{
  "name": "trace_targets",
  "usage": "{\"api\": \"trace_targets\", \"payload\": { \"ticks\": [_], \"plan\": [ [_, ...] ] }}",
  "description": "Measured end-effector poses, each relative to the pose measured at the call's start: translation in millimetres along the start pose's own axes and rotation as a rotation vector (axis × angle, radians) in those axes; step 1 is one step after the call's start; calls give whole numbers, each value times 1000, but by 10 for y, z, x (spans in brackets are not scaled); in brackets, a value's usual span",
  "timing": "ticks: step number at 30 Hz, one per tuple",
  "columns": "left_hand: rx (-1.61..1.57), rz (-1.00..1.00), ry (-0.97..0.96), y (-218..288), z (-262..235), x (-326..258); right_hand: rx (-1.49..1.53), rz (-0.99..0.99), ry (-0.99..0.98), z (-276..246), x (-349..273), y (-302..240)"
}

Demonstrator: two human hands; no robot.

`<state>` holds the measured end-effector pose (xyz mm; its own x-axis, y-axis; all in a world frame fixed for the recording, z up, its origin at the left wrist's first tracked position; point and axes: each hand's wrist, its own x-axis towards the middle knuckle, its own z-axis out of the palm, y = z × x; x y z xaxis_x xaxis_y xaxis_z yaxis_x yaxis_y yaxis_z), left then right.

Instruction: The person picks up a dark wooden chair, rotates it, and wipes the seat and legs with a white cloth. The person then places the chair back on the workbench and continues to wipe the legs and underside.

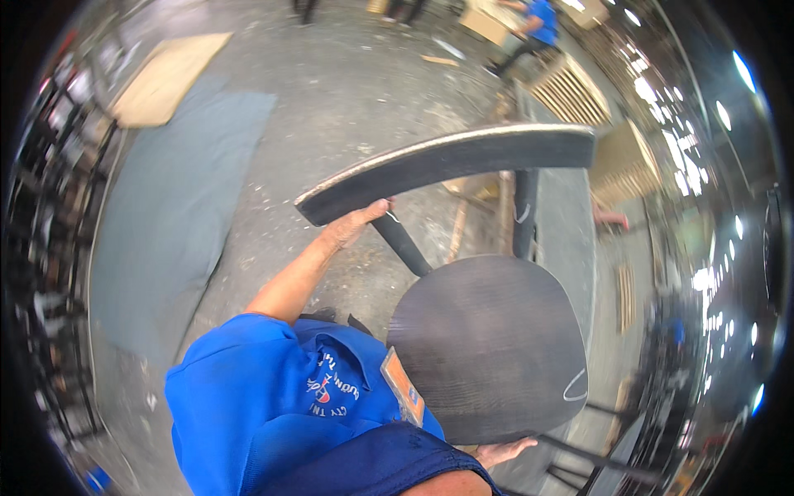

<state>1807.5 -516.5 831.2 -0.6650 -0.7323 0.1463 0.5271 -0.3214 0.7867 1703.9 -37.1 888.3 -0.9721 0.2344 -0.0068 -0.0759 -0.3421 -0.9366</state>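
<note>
A dark wooden chair [488, 339] with a rounded seat and a curved backrest [463, 161] is in front of me, tilted. My left hand [357, 223] is closed round the left back post [400, 245], just under the backrest's lower edge. At the near edge of the seat, my right hand [503, 452] supports the chair from below; part of that hand is hidden by the seat and my shirt. White marks or loops show on both posts and on the seat's right side.
A grey table or bench [566, 215] runs along the right, beyond the chair. A grey sheet [178, 223] and a tan board [169, 78] lie at left. Stacked wooden parts [571, 91] stand far right. A co-worker in blue [539, 25] sits at the back. Dark frames [50, 248] line the left.
</note>
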Motion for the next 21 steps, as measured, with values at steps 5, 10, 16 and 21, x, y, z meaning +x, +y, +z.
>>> {"api": "trace_targets", "payload": {
  "ticks": [5,10,16,21],
  "plan": [
    [99,171,193,565,-423,-796,-125,7,-181,490,153,50],
    [187,224,402,1114,-790,-1692,-151,73,-417,1175,44,234],
    [186,307,655,1664,-1336,-2671,-141,120,-714,2107,-715,434],
    [179,444,838,2182,-1875,-3377,-123,207,-931,2753,-1692,730]
  ]
}}
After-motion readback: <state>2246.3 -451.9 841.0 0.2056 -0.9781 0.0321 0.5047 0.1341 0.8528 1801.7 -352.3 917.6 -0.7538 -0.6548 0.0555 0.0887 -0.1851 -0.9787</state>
